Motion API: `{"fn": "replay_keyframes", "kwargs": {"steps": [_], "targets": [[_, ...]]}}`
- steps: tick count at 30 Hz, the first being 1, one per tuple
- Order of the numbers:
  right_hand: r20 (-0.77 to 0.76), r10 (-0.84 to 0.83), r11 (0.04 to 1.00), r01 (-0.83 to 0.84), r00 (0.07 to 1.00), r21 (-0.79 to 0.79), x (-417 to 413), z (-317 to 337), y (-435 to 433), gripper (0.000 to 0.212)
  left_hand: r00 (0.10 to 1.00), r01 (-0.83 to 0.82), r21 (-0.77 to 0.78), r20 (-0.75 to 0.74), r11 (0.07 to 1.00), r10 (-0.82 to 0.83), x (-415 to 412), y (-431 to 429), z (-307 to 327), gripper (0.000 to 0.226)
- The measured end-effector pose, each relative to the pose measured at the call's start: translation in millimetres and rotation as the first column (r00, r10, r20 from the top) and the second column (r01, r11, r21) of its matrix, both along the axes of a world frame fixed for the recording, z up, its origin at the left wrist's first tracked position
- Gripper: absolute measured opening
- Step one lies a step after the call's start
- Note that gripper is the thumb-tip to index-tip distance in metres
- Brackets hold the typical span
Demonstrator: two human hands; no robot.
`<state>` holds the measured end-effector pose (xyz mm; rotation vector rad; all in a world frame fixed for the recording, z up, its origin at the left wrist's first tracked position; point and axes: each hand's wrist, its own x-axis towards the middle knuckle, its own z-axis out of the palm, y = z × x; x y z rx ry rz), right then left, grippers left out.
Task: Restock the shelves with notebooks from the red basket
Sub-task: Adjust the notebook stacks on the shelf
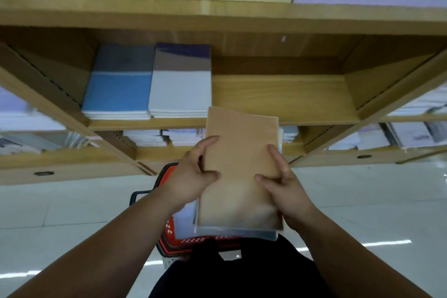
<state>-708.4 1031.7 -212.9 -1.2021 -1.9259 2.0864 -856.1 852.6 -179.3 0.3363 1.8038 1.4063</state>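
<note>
Fingers [208, 143] of left hand [191, 179]: curled round left edge of notebook stack [242, 167], thumb pressed on tan top cover. Fingers [275, 155] of right hand [287, 193]: grasping right edge of same stack, forefinger and thumb laid on cover, remaining fingers hidden beneath.

Stack position: held in the air between both hands, slightly tilted. Far end overlapping front lip of wooden shelf [278, 97]; near end above red basket [169, 232].

Lower items of stack: clear-wrapped, detail blurred.

On shelf, left portion: blue pile [118, 89] and white pile [180, 89], side by side, touching.

Under basket: pale tiled floor [72, 213].
</note>
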Motion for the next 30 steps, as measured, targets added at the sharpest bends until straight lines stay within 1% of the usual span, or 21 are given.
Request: {"fn": "replay_keyframes", "kwargs": {"steps": [2, 4, 8, 9, 13, 16, 20, 21, 23, 25, 27, 28, 29, 30], "targets": [[-0.025, -0.020, 1.000, 0.020, 0.999, -0.011, -10, 4, 33, 0.073, 0.999, -0.053, 0.011, 0.004, 0.999, 0.053, -6, 33, 3, 0.073], [-0.047, -0.042, 0.999, 0.041, 0.998, -0.024, -27, 8, 66, 0.070, 0.990, -0.143, 0.006, 0.013, 0.990, 0.143, -13, 66, 5, 0.071], [-0.006, -0.084, 0.993, 0.083, 0.996, -0.088, -70, 12, 119, 0.064, 0.963, -0.270, -0.032, -0.003, 0.962, 0.270, -37, 120, 2, 0.065], [0.007, -0.090, 0.991, 0.090, 0.996, -0.097, -82, 10, 129, 0.063, 0.962, -0.273, -0.048, 0.002, 0.961, 0.274, -45, 131, 1, 0.063], [0.051, -0.125, 0.985, 0.130, 0.991, -0.110, -130, -6, 146, 0.054, 0.977, -0.206, -0.122, -0.083, 0.971, 0.197, -77, 147, -12, 0.055], [0.038, -0.119, 0.988, 0.122, 0.992, -0.098, -152, -16, 149, 0.056, 0.983, -0.150, -0.199, -0.136, 0.968, 0.125, -79, 143, -24, 0.054], [0.042, -0.126, 0.991, 0.128, 0.991, -0.045, -177, -22, 153, 0.056, 0.959, -0.216, -0.182, -0.226, 0.959, 0.173, -57, 119, -44, 0.049], [0.026, -0.130, 0.990, 0.131, 0.991, -0.052, -185, -23, 152, 0.056, 0.954, -0.243, -0.186, -0.221, 0.952, 0.200, -51, 113, -48, 0.049], [0.009, -0.142, 0.989, 0.143, 0.990, -0.039, -204, -27, 151, 0.057, 0.953, -0.298, -0.184, -0.101, 0.937, 0.284, -40, 102, -53, 0.054], [0.028, -0.116, 0.993, 0.115, 0.993, 0.027, -223, -28, 154, 0.054, 0.936, -0.326, -0.183, 0.073, 0.927, 0.344, -39, 100, -53, 0.055], [0.070, -0.026, 0.996, 0.020, 0.997, 0.085, -234, -25, 163, 0.050, 0.889, -0.346, -0.152, 0.263, 0.926, 0.375, -43, 101, -47, 0.044], [0.091, 0.033, 0.993, -0.043, 0.995, 0.111, -236, -26, 168, 0.050, 0.846, -0.369, -0.119, 0.368, 0.922, 0.386, -46, 104, -42, 0.035], [0.129, 0.098, 0.978, -0.120, 0.987, 0.173, -233, -27, 173, 0.051, 0.808, -0.395, -0.091, 0.439, 0.914, 0.393, -50, 106, -40, 0.029], [0.186, 0.153, 0.943, -0.199, 0.971, 0.265, -227, -27, 175, 0.051, 0.777, -0.430, -0.080, 0.474, 0.899, 0.414, -53, 109, -40, 0.024]]}}
